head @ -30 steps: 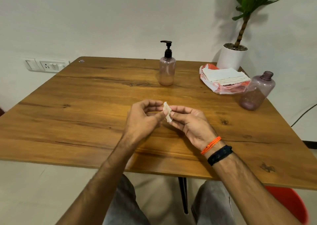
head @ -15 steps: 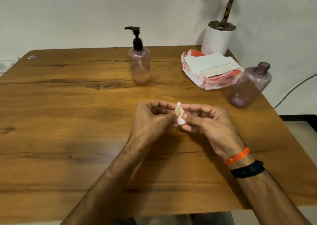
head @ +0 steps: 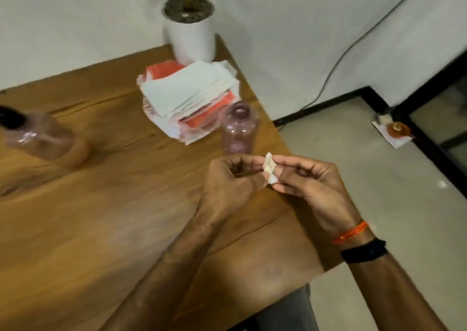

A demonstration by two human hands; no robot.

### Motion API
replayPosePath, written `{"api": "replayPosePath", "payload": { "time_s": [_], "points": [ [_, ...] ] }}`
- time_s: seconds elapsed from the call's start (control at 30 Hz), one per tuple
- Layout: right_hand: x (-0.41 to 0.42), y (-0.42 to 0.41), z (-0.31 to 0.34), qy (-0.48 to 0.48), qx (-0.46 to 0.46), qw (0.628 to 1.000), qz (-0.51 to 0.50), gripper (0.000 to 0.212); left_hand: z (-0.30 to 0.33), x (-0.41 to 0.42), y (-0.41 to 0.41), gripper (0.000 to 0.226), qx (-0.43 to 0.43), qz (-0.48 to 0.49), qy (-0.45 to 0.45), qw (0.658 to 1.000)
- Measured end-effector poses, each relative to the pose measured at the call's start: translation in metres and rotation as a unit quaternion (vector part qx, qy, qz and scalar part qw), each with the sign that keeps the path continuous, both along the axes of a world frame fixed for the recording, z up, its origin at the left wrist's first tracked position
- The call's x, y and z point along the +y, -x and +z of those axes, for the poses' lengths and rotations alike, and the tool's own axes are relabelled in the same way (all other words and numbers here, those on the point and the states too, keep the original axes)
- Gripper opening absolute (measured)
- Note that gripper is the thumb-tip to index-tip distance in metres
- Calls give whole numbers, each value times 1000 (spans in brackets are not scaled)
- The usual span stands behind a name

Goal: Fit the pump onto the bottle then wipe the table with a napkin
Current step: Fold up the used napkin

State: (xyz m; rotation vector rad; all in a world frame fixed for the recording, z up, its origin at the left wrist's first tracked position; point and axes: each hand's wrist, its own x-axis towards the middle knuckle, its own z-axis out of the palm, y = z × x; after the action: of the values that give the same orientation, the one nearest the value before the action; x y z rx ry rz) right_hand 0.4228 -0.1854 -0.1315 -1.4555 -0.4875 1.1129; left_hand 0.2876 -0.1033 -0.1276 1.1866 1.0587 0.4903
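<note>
Since half a second ago our view has swung right and tipped down: the pump bottle [head: 38, 136] has slid to the left edge, blurred, and the floor [head: 366, 179] right of the desk [head: 101, 229] now shows. Our hands have kept the same pose over the desk's right part, near its edge.

Left hand [head: 227, 186]: fingers curled, thumb and fingertips pinching the small crumpled white napkin [head: 270, 167] from the left. Right hand [head: 310, 184]: fingers curled inward, fingertips pinching the same napkin from the right. So each grip is closed on the wad, which sits between the two hands, held up off the desk.

Pump bottle stands on the desk far left, black pump head on it, cut off by the frame edge. An open pinkish bottle [head: 238, 128] with no cap stands just behind our hands, near the right desk edge. Just beside it on its left, a stack of white napkins [head: 187, 90] lies on a torn orange and white wrapper [head: 202, 121]. White plant pot [head: 190, 35] at the far corner of the desk, behind the stack; we cannot tell if it touches it.

Right wrist carries an orange thread [head: 351, 232] and a black band [head: 364, 251]. A cable [head: 353, 45] runs down the wall to the floor. On the floor far right, a small orange object [head: 398, 130] on a white sheet; blurred, we cannot tell what.
</note>
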Motion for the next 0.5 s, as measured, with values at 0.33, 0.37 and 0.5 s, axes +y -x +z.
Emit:
{"api": "replayPosePath", "payload": {
  "time_s": [0.33,0.37,0.5],
  "points": [
    [-34,-144,-59,65,-61,987,-135,14,-48,-19,-181,22,96,-62,6,993],
    [-37,-155,-68,75,-55,986,-141,14,-56,-20,-196,23,109,-71,8,991],
    [-50,-196,-114,134,-17,978,-158,20,-102,-26,-253,35,152,-101,64,981]
  ]
}}
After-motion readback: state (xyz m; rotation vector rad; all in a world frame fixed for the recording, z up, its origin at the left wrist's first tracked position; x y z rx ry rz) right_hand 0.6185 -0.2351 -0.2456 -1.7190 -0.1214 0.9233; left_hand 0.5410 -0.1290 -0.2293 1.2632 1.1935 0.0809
